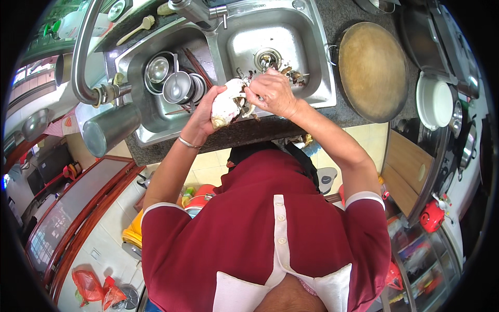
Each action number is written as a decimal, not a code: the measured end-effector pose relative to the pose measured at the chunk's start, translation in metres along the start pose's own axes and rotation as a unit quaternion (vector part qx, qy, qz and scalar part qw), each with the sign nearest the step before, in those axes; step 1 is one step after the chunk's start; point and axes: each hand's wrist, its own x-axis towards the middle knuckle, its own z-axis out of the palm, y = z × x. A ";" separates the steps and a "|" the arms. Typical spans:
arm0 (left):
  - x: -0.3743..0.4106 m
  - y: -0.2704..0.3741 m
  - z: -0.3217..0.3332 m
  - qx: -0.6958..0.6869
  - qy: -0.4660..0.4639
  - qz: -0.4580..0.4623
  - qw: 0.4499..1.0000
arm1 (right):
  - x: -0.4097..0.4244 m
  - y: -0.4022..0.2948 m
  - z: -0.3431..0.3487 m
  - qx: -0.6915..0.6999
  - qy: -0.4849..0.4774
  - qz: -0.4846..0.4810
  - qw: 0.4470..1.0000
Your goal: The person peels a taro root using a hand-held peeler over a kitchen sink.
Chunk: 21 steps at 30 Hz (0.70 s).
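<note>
My left hand [206, 113] grips a whitish, knobbly object [227, 103], possibly a root vegetable or a large mushroom, over the front edge of the double sink. At its right side, dark ragged bits and pale strands stick out, and my right hand [271, 93] has its fingers bent against that part. Whether the right fingers pinch a piece cannot be made out. Brown and dark scraps [290, 74] lie in the right sink basin [241, 43], some around and in its drain [268, 58].
Metal bowls [177, 87], a spoon and brown chopsticks [197, 66] lie in the left basin. A steel faucet [195, 13] stands behind. A round wooden board [373, 72] is on the counter at right. A brush [136, 30] lies back left; a metal cylinder [113, 126] stands left.
</note>
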 end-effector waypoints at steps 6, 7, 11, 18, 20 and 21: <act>-0.010 -0.001 0.010 0.006 0.006 0.004 1.000 | -0.013 0.040 0.005 -0.091 -0.031 -0.045 0.994; -0.015 -0.001 0.014 0.007 0.010 0.006 1.000 | -0.015 0.058 0.002 -0.083 -0.023 -0.006 0.996; -0.022 0.002 0.012 -0.002 -0.068 0.001 0.998 | -0.020 0.047 -0.009 -0.039 0.018 0.040 0.998; -0.005 -0.002 0.010 0.013 -0.018 0.029 0.999 | 0.005 0.005 -0.009 0.005 0.047 -0.001 0.999; -0.002 -0.003 0.011 0.011 -0.008 0.027 1.000 | 0.002 0.004 -0.005 -0.002 0.039 -0.011 0.999; -0.001 -0.003 0.011 0.010 -0.002 0.026 1.000 | 0.002 0.003 -0.006 -0.005 0.030 -0.016 0.999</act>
